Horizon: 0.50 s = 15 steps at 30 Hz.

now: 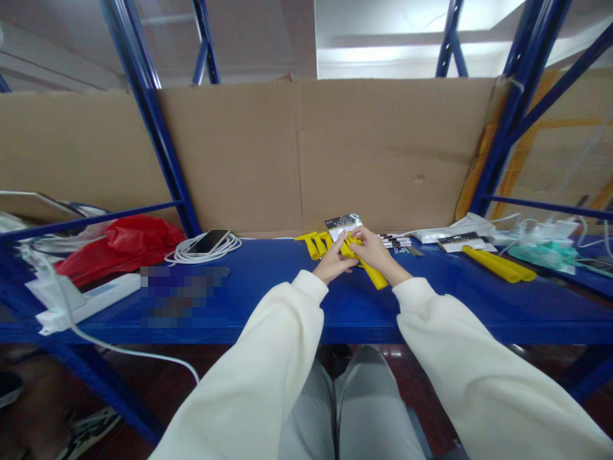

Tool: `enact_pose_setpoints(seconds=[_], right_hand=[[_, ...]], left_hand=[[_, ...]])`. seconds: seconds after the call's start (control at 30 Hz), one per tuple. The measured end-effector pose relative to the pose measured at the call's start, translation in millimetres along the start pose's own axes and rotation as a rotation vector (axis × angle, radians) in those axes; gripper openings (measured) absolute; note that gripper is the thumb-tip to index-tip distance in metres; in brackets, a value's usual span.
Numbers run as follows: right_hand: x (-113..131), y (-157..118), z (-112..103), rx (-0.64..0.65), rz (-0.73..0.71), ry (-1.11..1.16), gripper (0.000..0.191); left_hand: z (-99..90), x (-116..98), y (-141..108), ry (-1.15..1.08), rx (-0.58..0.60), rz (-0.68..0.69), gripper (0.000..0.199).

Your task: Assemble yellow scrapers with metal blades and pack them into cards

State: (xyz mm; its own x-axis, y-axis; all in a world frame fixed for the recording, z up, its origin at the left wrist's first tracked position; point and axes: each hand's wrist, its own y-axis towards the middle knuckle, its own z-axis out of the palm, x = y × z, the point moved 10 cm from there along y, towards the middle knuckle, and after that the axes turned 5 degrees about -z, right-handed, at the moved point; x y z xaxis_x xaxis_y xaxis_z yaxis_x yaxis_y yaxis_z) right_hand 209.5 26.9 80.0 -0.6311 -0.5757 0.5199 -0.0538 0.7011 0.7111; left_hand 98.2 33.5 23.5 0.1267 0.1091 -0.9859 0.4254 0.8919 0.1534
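Far to the left of the fingers, a red bag point(129, 248) lies behind a white power strip point(108, 299). Nearer to them, though still well apart, a phone point(211, 241) rests on a coiled white cable point(194, 257). Just left of and beyond the fingers are short yellow tubes point(313, 248). The left hand point(336, 260) has its fingers bent toward the right hand's; a printed card point(343, 223) is just beyond them. The right hand point(371, 248) has its fingers curled in close to the left's. Whether either hand's fingers are clamped on something is too small to tell. A longer yellow tube point(374, 276) slants out below the fingers, toward the person. Right of the fingers lie thin sticks point(395, 241), then a second card point(465, 242), two long yellow tubes point(498, 264) and, farthest, a green bag point(546, 253).
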Motion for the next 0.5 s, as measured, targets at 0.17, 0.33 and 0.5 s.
enact_pose_setpoints(seconds=[0.17,0.33,0.5], right_hand=[[17,2,0,0.138,-0.115,-0.2,0.03],[21,2,1,0.282,-0.161,-0.432,0.036],[-2,9,-33,0.321,-0.074,-0.677,0.039]], left_hand=[[3.3,-7,-5,0.114,-0.001,0.0,0.11],[7.2,-7,-8,0.153,0.02,-0.01,0.109],[9.3,-8,-10,0.202,0.008,-0.017,0.103]])
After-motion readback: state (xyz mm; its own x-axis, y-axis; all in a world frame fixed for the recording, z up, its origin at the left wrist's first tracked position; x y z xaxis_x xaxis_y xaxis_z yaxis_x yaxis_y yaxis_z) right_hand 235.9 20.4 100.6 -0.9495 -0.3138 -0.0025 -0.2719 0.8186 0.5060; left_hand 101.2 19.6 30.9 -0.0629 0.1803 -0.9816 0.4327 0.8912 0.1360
